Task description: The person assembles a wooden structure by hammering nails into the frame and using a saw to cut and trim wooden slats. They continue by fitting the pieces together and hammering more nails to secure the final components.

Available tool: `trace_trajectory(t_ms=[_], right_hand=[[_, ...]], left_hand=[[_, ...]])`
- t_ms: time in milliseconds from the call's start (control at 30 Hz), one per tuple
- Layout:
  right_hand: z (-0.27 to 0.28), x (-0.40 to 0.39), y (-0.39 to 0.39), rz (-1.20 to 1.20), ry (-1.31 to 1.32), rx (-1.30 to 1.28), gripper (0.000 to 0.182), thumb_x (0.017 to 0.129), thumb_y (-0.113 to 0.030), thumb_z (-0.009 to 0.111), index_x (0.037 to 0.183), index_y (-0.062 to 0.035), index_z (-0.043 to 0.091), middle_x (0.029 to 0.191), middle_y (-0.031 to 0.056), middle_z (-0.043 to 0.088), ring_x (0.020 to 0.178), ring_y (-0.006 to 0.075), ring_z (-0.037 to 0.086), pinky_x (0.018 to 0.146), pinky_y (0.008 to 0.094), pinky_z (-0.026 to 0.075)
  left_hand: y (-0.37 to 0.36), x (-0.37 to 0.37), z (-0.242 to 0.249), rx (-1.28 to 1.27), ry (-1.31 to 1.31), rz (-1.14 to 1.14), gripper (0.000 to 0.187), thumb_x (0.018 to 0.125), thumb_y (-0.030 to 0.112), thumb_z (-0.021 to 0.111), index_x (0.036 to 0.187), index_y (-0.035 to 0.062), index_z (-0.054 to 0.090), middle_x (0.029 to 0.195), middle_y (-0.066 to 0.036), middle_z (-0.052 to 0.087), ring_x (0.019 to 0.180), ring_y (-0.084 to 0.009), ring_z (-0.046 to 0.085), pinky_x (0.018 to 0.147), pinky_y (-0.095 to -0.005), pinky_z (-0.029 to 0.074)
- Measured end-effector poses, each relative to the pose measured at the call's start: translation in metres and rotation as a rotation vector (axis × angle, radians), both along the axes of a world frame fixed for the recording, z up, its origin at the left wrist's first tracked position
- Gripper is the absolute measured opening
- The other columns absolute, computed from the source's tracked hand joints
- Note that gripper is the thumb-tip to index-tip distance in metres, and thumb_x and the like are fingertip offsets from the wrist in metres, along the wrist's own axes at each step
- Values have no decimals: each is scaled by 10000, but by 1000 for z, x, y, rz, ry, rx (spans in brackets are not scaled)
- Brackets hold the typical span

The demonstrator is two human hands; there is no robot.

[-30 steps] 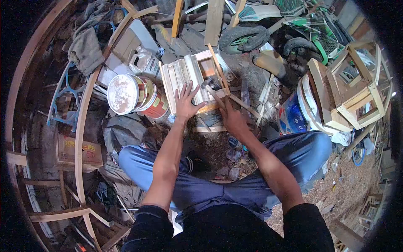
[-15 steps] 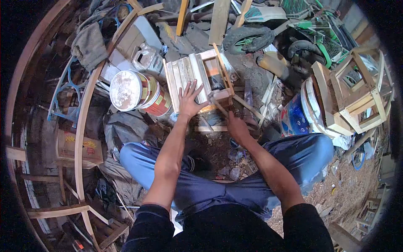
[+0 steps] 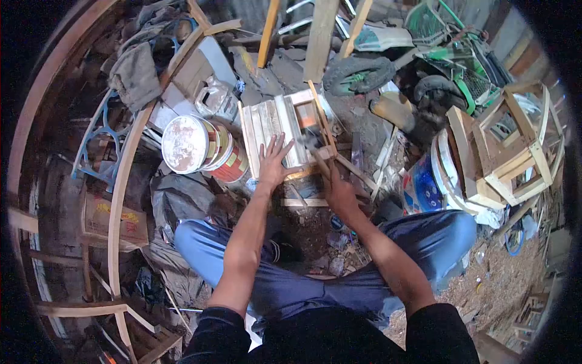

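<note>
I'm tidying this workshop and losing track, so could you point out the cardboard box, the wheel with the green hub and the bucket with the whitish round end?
Cardboard box (image 3: 134, 232): head view, its right part.
Wheel (image 3: 334, 79): head view, tyre's left side.
Bucket (image 3: 183, 144): head view, whitish end.

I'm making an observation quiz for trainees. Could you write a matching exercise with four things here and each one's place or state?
1. left hand
2. right hand
3. cardboard box
4. blue bucket

A. beneath woodwork, on the right
B. fingers spread on the slatted wooden piece
C. partly behind an upright wooden strip, on the left
D. closed around the handle of a tool

Pairs: 1-B, 2-D, 3-C, 4-A
</note>
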State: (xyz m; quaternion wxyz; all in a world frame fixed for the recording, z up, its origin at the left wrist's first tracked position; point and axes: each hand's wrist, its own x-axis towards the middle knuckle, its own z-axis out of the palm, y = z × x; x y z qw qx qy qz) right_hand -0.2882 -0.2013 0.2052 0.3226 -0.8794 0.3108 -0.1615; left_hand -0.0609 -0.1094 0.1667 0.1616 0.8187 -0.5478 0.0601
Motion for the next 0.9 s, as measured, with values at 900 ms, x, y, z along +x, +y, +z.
trace_trajectory(t_ms=[900], right_hand=[[6, 70, -18, 3, -27, 129, 268, 946, -248, 473, 1046, -7, 410, 835, 296, 616, 819, 499, 591, 692, 572, 453]], left_hand=[[28, 22, 23, 106, 215, 286, 955, 706, 651, 644, 1450, 150, 318, 1538, -82, 231, 1414, -298, 209, 1098, -615, 183]])
